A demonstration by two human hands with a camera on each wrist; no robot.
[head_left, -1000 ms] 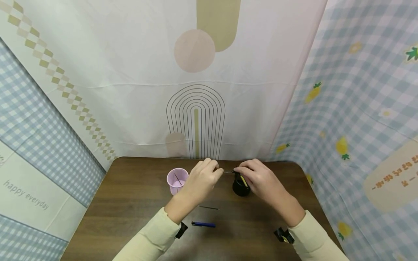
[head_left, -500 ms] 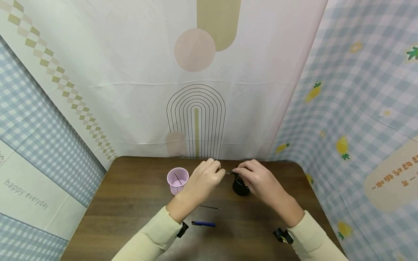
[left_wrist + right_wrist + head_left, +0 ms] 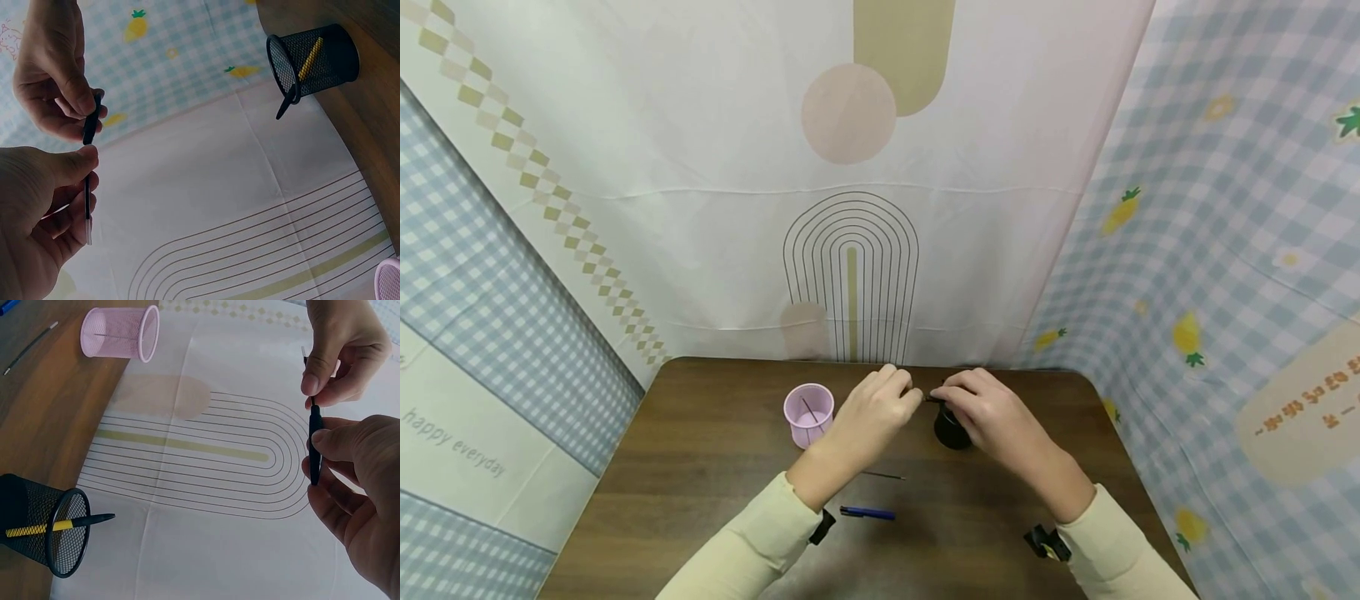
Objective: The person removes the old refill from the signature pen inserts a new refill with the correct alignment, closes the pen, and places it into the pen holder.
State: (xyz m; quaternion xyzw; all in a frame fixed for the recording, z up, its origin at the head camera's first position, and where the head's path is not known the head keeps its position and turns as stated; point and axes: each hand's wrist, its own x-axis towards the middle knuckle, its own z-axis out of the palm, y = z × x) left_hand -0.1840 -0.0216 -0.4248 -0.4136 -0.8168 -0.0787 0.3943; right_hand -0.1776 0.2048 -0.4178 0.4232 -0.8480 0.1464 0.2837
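Over the back of the table my two hands meet, fingertips close together. Thumb and fingers of my left hand pinch a thin dark pen refill with a clear end. My right hand grips a slim black pen barrel, which the right wrist view shows nearly upright. In both wrist views the refill lies in line with the barrel, its other end running up to the barrel's tip. My left fingers cover part of the refill.
Below my right hand stands a black mesh cup with a yellow-and-black pen inside. A pink mesh cup at left holds a thin stick-like refill. Another loose refill and a blue pen lie on the wooden table.
My left hand has moved slightly right, closer to my right hand. The stretch of refill showing between them has become shorter. My right hand has barely shifted.
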